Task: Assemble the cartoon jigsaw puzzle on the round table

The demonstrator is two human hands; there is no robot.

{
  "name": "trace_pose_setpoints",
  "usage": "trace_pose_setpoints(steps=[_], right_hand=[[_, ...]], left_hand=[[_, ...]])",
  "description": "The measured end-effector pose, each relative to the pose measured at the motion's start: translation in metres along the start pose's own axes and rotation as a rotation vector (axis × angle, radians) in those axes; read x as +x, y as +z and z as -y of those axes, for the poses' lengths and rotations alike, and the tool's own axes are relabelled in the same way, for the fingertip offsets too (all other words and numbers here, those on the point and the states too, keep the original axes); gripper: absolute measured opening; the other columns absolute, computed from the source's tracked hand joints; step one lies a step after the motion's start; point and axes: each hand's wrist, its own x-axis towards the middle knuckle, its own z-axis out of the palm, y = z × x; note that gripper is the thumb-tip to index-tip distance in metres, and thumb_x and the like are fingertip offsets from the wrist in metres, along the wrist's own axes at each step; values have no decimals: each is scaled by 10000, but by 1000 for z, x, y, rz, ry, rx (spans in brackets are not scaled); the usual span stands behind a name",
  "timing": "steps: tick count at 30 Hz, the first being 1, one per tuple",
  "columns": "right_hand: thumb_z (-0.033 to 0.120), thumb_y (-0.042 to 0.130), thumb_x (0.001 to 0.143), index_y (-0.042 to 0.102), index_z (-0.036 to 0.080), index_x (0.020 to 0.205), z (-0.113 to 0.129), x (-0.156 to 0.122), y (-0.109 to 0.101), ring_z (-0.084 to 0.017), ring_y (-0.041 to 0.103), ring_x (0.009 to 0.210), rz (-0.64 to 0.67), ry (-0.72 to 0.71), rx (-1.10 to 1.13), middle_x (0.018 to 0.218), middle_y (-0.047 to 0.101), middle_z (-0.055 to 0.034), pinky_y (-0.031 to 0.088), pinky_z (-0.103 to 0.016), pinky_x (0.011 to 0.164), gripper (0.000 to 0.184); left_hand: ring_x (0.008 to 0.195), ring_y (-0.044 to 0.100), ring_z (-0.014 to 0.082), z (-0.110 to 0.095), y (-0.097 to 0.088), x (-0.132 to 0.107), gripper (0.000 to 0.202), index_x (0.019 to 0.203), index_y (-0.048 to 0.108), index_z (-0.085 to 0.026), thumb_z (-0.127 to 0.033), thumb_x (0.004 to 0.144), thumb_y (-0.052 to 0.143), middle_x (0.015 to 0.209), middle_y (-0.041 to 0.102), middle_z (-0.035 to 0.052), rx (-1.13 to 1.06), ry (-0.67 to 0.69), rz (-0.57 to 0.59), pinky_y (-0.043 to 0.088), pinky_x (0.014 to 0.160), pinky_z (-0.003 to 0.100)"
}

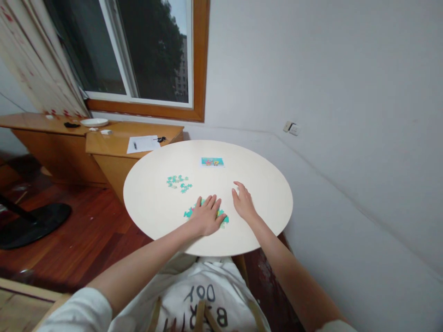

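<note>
My left hand (207,216) lies flat, fingers spread, over a partly joined jigsaw puzzle (188,213) near the front of the round white table (148,203). It covers the middle of the puzzle, and green-blue edges show around it. To its right, my right hand (243,201) rests at the tabletop with fingers loosely apart and slightly curled; I see nothing held in it. Loose jigsaw pieces (179,180) are scattered on the left part of the table. Farther back sits a small picture card (212,162) with cartoon figures on a blue-green ground.
Behind the table's left side stands a wooden cabinet (117,161) bearing a sheet of paper (142,144), a white plate (94,122) and small items. A white wall (332,115) rises close on the right. A black round stand base (38,226) is on the floor at left.
</note>
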Motion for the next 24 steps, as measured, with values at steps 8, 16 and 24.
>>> trace_pose_setpoints(steps=[8, 16, 24], right_hand=[[335, 348, 912, 493, 186, 1207, -1, 1, -1, -260, 547, 1173, 2, 30, -14, 1250, 591, -148, 435, -484, 970, 361], [346, 360, 896, 488, 171, 1206, -3, 2, -1, -282, 550, 1163, 9, 45, 38, 1257, 583, -161, 425, -508, 974, 379], [381, 350, 893, 488, 177, 1204, -7, 3, 2, -277, 564, 1141, 9, 45, 60, 1247, 587, -159, 426, -506, 972, 396]], left_hand=[[1440, 152, 250, 11, 0, 57, 674, 1466, 266, -157, -532, 920, 144, 1559, 191, 117, -28, -107, -19, 88, 1143, 539], [1455, 44, 237, 12, -8, 73, 695, 1475, 230, -93, -508, 929, 122, 1571, 106, 137, 29, -153, -272, -56, 1155, 501], [1440, 141, 279, 17, 1, 63, 669, 1460, 248, -48, -462, 937, 200, 1550, 183, 174, 19, -77, -193, 24, 1154, 544]])
